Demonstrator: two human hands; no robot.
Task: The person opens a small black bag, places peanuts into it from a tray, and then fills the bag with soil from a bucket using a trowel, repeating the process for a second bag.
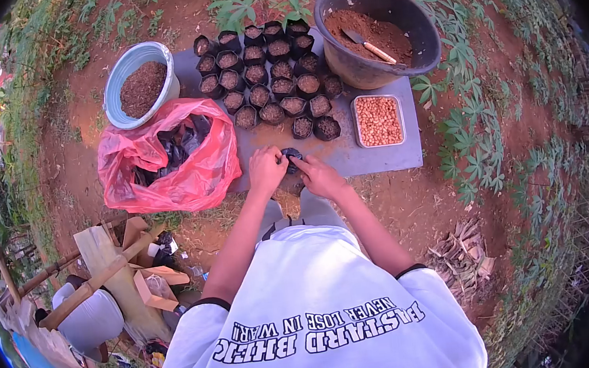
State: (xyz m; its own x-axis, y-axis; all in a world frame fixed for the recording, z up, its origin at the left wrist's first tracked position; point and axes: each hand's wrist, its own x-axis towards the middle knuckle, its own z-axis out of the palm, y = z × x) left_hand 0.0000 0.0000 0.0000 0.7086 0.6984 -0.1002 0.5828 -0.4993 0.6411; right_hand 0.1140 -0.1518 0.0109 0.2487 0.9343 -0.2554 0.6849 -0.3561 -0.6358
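Near the front edge of the grey board, a small black plastic seedling bag (292, 157) is between my two hands. My left hand (267, 169) is closed on the left side of its rim. From the right, my right hand (323, 177) has its fingers pinched at the bag's other side, with the index finger reaching to the opening. What is inside this bag cannot be made out. Just beyond stand rows of soil-filled black seedling bags (255, 74), upright and close together.
A large dark tub (336, 59) of reddish soil holds a trowel (369, 46). Below it lies a metal tray (381, 144) of pale seeds. At left are a light-blue bucket (111, 95) of dark soil and a red plastic bag (212, 171) with black bags inside. The grey board (402, 158) lies beneath.
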